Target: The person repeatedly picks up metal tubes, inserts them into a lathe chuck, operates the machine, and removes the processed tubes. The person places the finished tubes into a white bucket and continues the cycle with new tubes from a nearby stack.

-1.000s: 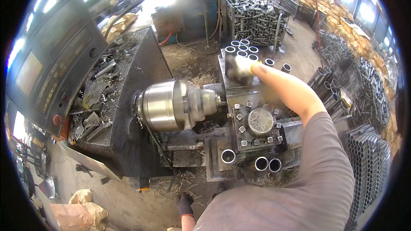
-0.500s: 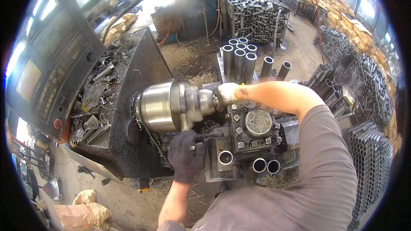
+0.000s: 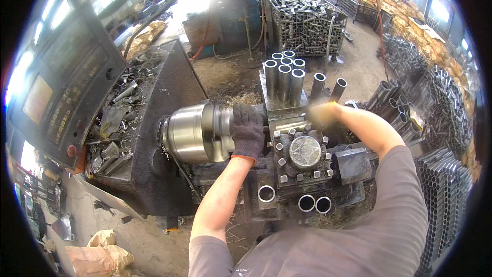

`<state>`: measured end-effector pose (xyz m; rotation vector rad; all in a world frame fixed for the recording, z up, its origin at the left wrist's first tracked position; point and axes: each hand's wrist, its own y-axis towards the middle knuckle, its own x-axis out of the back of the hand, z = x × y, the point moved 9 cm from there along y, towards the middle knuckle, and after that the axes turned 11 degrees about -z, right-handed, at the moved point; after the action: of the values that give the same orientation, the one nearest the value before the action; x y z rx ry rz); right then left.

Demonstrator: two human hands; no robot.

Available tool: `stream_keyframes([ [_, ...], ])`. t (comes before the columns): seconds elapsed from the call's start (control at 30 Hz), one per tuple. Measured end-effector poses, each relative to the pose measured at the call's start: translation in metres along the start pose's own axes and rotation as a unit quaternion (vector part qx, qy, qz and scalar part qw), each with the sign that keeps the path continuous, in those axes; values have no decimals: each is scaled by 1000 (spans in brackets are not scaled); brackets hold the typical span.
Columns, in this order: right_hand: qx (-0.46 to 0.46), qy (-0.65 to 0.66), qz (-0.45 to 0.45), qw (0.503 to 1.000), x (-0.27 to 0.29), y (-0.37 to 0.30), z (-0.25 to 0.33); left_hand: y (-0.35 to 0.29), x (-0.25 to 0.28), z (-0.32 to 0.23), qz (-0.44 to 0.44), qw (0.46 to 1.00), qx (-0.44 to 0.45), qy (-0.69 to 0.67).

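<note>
My left hand [image 3: 247,132], in a dark knit glove, lies over the front end of a shiny lathe chuck [image 3: 191,132]. Its fingers curl over the metal part there, and the glove hides most of that part. My right hand [image 3: 324,114], in a pale glove, is smeared by motion beyond the tool post [image 3: 305,152], near the standing tubes. Whether its fingers hold anything does not show. A cluster of upright steel tubes [image 3: 284,83] stands on a plate past the tool post, with two more tubes [image 3: 318,86] at its right.
Three tubes [image 3: 266,194] stand on the near side of the tool post. At left are a control panel [image 3: 56,97] and a chip-strewn machine top [image 3: 115,123]. A wire cage [image 3: 307,25] of metal parts sits behind; stacked tubes [image 3: 443,190] line the right.
My left hand has risen from below the chuck onto its front end. My right hand has left that end and swung right toward the standing tubes. The tool post shows more fully.
</note>
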<state>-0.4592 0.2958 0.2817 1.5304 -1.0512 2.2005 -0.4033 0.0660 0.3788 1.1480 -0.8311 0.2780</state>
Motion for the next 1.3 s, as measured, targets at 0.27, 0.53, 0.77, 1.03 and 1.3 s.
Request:
stream_keyframes([
  [0.27, -47, -201, -109, 972, 71, 74, 39, -46, 107, 19, -77, 980, 73, -168],
  [0.53, 29, 65, -440, 895, 172, 118, 73, -190, 135, -20, 96, 891, 276, -348],
  [0.77, 90, 41, -391, 915, 246, 26, 173, -215, 59, -42, 212, 802, 372, -416],
  [1.03, 198, -57, -424, 882, 235, -79, 269, -167, 106, 13, 147, 689, 482, -521],
  [1.3, 39, 251, -216, 943, 192, -63, 259, -48, 150, 34, -188, 563, 418, -688],
])
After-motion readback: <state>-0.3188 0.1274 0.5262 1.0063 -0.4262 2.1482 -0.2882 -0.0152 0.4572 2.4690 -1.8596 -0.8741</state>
